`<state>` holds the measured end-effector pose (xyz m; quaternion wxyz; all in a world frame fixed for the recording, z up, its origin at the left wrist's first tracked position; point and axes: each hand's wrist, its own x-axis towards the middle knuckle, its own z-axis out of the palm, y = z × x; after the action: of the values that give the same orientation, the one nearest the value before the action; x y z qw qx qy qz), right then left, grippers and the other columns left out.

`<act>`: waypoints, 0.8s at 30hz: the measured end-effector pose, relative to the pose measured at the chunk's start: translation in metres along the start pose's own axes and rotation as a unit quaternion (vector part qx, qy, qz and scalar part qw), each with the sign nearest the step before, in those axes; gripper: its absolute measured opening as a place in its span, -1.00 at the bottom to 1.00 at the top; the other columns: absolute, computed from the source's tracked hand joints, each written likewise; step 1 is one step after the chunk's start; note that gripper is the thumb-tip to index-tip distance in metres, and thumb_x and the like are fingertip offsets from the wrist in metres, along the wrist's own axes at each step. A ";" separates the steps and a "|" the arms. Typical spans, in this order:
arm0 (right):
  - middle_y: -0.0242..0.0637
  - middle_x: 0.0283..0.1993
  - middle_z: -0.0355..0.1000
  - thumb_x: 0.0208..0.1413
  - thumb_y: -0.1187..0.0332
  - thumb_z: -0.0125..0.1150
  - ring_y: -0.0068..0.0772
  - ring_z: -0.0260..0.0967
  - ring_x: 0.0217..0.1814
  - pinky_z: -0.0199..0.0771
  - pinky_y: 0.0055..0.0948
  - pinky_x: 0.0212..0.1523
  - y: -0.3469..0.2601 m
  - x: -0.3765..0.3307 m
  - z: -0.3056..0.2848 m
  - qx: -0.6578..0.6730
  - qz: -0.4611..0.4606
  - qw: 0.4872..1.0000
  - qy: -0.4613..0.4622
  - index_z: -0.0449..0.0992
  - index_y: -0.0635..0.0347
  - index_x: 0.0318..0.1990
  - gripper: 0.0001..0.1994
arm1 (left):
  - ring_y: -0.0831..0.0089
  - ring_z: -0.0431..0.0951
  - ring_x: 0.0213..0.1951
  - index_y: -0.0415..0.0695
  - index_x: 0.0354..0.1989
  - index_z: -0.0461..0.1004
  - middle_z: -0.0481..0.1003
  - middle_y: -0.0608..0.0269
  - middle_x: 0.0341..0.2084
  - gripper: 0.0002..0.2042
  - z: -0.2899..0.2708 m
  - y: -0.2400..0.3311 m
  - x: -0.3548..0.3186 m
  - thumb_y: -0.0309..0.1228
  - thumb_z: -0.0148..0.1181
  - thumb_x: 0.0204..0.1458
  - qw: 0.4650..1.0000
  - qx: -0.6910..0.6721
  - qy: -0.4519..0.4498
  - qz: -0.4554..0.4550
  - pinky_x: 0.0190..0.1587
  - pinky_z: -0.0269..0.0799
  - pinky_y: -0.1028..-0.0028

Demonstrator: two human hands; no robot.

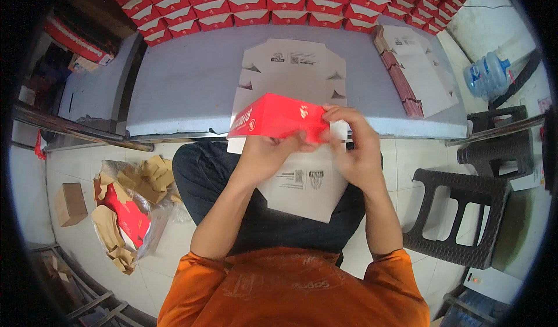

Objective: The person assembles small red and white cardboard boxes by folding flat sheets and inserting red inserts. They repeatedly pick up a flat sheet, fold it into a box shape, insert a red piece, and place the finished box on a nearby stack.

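In front of my lap, both hands work on a partly folded red and white cardboard box (285,115), its red side panels raised. My left hand (270,155) grips the near side of the red panel, thumb pointing right. At the right end, my right hand (353,147) has its fingers curled round the box's corner, slightly blurred. A white printed panel (308,184) hangs below the hands over my lap. Behind the box, a white sheet of slotted cardboard (290,68) lies flat on the table; whether it joins the held box I cannot tell.
Rows of red and white boxes (250,4) are stacked along the back of the grey table (186,83). A pile of flat box blanks (418,71) lies at right. Brown paper and red packaging (131,211) lie on the left floor; dark stools (459,211) stand right, near a water bottle (488,74).
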<state>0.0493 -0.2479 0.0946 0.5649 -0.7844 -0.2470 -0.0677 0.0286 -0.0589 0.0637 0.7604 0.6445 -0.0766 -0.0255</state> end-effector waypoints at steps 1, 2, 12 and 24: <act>-0.06 0.06 0.40 -0.07 0.52 0.34 0.02 0.31 0.21 0.29 -0.17 0.20 0.010 -0.002 0.004 0.095 0.016 0.993 0.062 0.53 0.22 -0.22 -0.79 | 0.48 0.56 -0.12 -0.30 0.01 0.39 0.52 0.19 -0.16 -0.77 -0.004 -0.005 0.007 -0.56 0.06 0.19 0.999 0.034 0.005 0.018 -0.18 0.57 0.48; -0.03 0.11 0.37 -0.07 0.52 0.32 0.04 0.26 0.26 0.22 -0.15 0.27 0.022 -0.005 0.002 0.085 0.007 0.995 0.044 0.50 0.22 -0.12 -0.70 | 0.50 0.56 -0.13 -0.29 0.00 0.40 0.52 0.21 -0.17 -0.77 -0.003 0.006 0.014 -0.54 0.09 0.17 0.996 0.058 0.021 -0.071 -0.20 0.55 0.48; -0.03 0.23 0.22 -0.37 0.27 0.52 0.09 0.20 0.25 0.23 -0.14 0.24 -0.008 0.012 -0.003 -0.236 -0.068 0.948 -0.201 0.31 0.02 0.23 -0.16 | 0.28 0.51 -0.02 -0.19 0.05 0.39 0.49 0.03 -0.09 -0.58 -0.009 -0.006 -0.002 -0.29 0.25 0.04 0.927 0.336 -0.162 0.027 0.01 0.39 0.31; -0.26 -0.20 0.53 0.19 0.29 0.16 -0.33 0.46 -0.11 0.42 -0.34 -0.01 0.046 -0.029 0.032 0.208 0.290 0.931 -0.084 0.45 0.35 -0.10 -0.72 | 0.07 0.26 0.24 -0.20 0.36 0.00 0.19 -0.12 0.24 0.19 -0.056 0.000 -0.060 0.06 0.52 -0.49 0.956 -0.263 0.133 0.001 0.28 0.18 0.12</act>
<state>0.0399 -0.2387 0.0332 0.6872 -0.6899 -0.0645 0.2181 -0.0218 0.0045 0.0497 0.9061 0.4197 0.0338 0.0414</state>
